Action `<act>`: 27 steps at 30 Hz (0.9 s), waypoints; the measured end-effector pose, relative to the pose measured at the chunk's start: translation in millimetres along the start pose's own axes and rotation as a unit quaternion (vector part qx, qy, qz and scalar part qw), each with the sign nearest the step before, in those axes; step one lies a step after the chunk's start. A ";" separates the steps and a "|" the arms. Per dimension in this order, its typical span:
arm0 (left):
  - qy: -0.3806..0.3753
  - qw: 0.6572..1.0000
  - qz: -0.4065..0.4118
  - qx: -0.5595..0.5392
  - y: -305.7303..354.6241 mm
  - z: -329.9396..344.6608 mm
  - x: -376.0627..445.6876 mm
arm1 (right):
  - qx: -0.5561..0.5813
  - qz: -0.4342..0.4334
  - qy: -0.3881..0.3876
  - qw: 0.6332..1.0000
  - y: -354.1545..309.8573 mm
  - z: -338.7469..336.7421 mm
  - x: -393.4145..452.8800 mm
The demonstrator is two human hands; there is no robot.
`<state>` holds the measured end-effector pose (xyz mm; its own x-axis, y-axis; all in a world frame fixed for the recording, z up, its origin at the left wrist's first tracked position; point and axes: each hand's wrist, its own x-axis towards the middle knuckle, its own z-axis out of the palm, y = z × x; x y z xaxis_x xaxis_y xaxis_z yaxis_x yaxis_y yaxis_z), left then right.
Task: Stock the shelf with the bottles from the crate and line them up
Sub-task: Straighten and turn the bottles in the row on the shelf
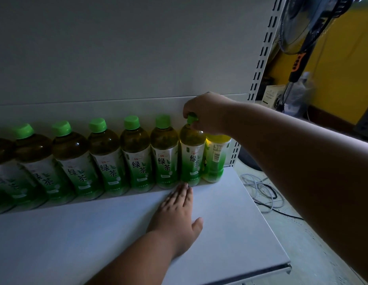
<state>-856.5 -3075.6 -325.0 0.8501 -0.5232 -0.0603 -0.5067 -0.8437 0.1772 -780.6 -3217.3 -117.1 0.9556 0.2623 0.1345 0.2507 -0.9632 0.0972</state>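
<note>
Right hand (207,114): fingers curled over the green screw cap (192,117) of a clear plastic green-tea bottle (191,156), pinching it from above. Bottle upright at the back of the white metal shelf (117,233), second from the right end of the row. Just beside it on the right, touching or nearly so, a brighter yellow-green plastic bottle (216,159), its cap hidden behind the right wrist.

Left hand (177,214): palm down, flat on the shelf surface, fingers straight and held together, holding nothing. Fingertips (184,188) at the base of the gripped bottle; actual contact not discernible.

To the left, a line of further green-tea bottles (109,155) with green caps, upright, shoulder to shoulder along the white back panel (127,48), labels facing forward. Leftmost ones dark and blurred.

Beyond the shelf's right edge: slotted white upright (261,58), coiled white and black cables (261,192) on a pale surface, and a dark fan-like object (302,27) against a yellow wall (343,68).
</note>
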 end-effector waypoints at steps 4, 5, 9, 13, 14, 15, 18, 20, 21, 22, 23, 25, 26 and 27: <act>0.017 1.000 0.010 -0.007 -1.2 -0.1 -2.6 | 0.034 -0.004 -0.009 0.999 4.7 1.0 -6.7; 0.028 0.999 0.022 -0.006 -0.6 -1.0 -3.3 | 0.044 -0.004 0.006 0.999 9.4 0.8 -10.1; 0.035 0.995 0.095 -0.005 14.3 -6.2 5.0 | 0.034 0.023 0.066 0.997 35.1 4.7 -21.3; 0.026 0.993 0.114 -0.011 36.2 -1.3 27.3 | 0.020 0.058 0.015 0.998 49.9 16.6 -21.8; 0.023 0.994 0.108 -0.012 40.1 2.0 31.2 | 0.022 0.059 0.013 0.998 51.9 17.5 -20.7; 0.019 0.995 0.096 -0.013 42.8 4.7 34.2 | 0.022 0.057 0.015 0.998 53.3 17.0 -19.6; 0.021 0.998 0.057 -0.024 43.8 10.7 37.8 | 0.013 0.060 0.026 0.998 55.7 14.7 -17.0; 0.026 0.998 0.053 -0.017 43.2 12.4 36.6 | 0.017 0.067 0.034 0.997 55.5 15.5 -15.9; 0.032 0.998 0.058 -0.009 43.5 13.0 35.9 | 0.019 0.069 0.035 0.997 54.7 16.1 -15.2; 0.037 0.997 0.064 -0.001 44.2 12.8 35.0 | 0.020 0.070 0.034 0.997 54.0 16.8 -14.3; 0.040 0.997 0.071 0.004 44.9 12.6 34.6 | 0.022 0.074 0.031 0.997 53.1 16.9 -13.4; 0.041 0.996 0.077 0.002 44.6 13.1 35.1 | 0.028 0.082 0.026 0.996 51.3 16.6 -11.8; 0.041 0.996 0.079 -0.001 44.0 14.1 35.8 | 0.030 0.083 0.019 0.996 51.0 16.1 -10.9; 0.039 0.996 0.080 -0.004 43.5 14.7 36.4 | 0.032 0.083 0.006 0.996 51.4 16.1 -10.0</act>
<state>-849.6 -3133.1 -333.9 0.7667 -0.6403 0.0469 -0.6364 -0.7484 0.1866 -774.7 -3270.3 -129.3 0.9828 0.0991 0.1561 0.0987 -0.9951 0.0101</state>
